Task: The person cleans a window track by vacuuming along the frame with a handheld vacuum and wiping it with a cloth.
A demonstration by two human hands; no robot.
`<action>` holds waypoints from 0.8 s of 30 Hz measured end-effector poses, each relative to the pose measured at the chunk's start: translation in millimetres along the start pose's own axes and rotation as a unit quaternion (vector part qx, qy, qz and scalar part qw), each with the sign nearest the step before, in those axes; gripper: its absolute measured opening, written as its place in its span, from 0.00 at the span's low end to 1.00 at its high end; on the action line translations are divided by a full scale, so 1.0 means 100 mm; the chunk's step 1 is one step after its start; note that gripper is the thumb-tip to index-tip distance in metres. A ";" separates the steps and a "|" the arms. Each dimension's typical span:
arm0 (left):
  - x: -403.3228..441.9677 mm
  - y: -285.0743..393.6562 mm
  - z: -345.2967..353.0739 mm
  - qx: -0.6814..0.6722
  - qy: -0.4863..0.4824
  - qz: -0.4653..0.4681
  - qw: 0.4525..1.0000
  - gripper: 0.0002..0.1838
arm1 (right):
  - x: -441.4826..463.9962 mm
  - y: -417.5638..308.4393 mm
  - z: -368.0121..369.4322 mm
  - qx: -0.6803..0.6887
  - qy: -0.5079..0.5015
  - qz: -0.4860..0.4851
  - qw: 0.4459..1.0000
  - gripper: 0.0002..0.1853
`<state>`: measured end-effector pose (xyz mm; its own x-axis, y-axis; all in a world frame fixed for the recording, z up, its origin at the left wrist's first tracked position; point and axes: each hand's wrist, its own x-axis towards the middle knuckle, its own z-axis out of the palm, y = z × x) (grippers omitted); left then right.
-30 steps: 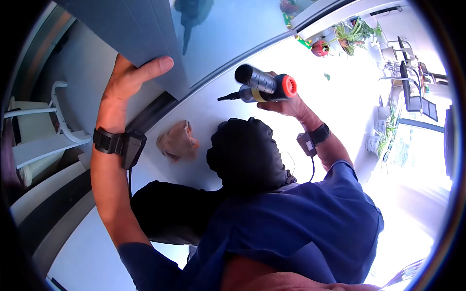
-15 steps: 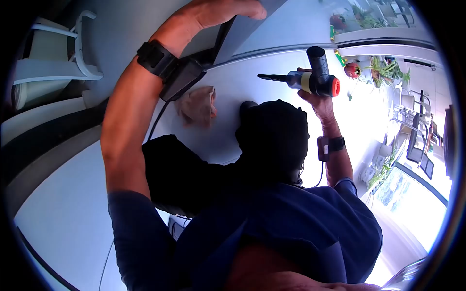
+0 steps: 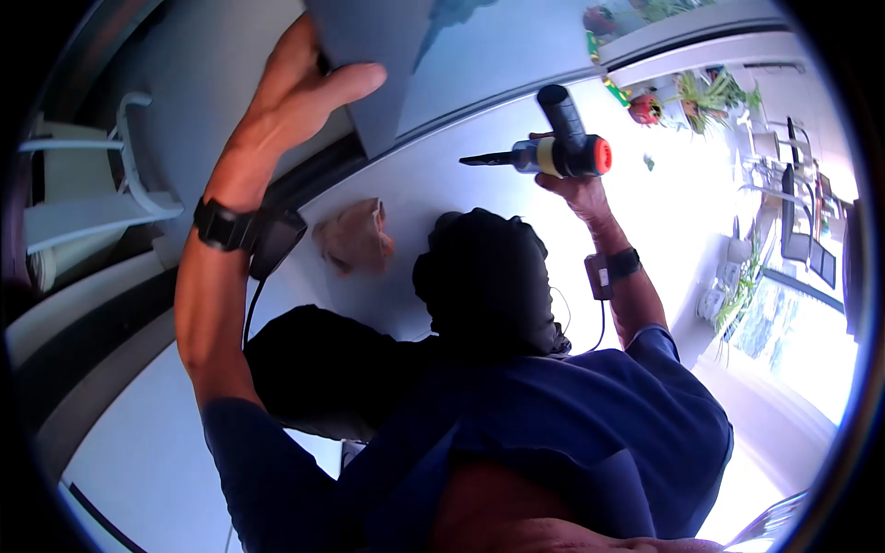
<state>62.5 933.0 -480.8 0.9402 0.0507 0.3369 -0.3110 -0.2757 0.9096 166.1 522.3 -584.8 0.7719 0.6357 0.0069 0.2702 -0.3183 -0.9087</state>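
On the right, my right hand (image 3: 581, 192) is closed around a handheld vacuum cleaner (image 3: 583, 158). It has a black body, a pale yellow band, a red end and a narrow black nozzle pointing left. At the upper left my left hand (image 3: 304, 97) grips the edge of a grey panel (image 3: 369, 37), its thumb over the near face and its other fingers mostly hidden behind. A crumpled beige cloth (image 3: 355, 237) lies on the white surface (image 3: 415, 198) below the panel, apart from both hands.
A white-armed chair (image 3: 101, 207) stands at the left. Potted plants (image 3: 701, 106) and a red pot (image 3: 645, 111) are at the upper right, with several chairs beyond. A dark rail (image 3: 489, 103) crosses behind the vacuum. My black-clad legs (image 3: 479, 286) fill the middle.
My left hand has shifted left and down in view, and its thumb now shows on the panel. The vacuum and right hand sit slightly further left; the whole view has shifted.
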 end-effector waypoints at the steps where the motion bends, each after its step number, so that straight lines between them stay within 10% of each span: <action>1: -0.02 0.03 0.03 -0.011 0.002 0.008 1.000 0.24 | -0.01 0.04 0.00 0.011 -0.001 -0.004 1.000 0.36; 24: 0.05 0.20 0.07 -0.070 -0.005 -0.013 0.997 0.21 | -0.37 0.04 -0.05 0.048 0.079 0.008 0.996 0.34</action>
<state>62.4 920.9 -462.9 0.9492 0.0472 0.3112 -0.3025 -0.1375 0.9432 141.7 494.3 -587.2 0.8589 0.5097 0.0502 0.2061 -0.2543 -0.9449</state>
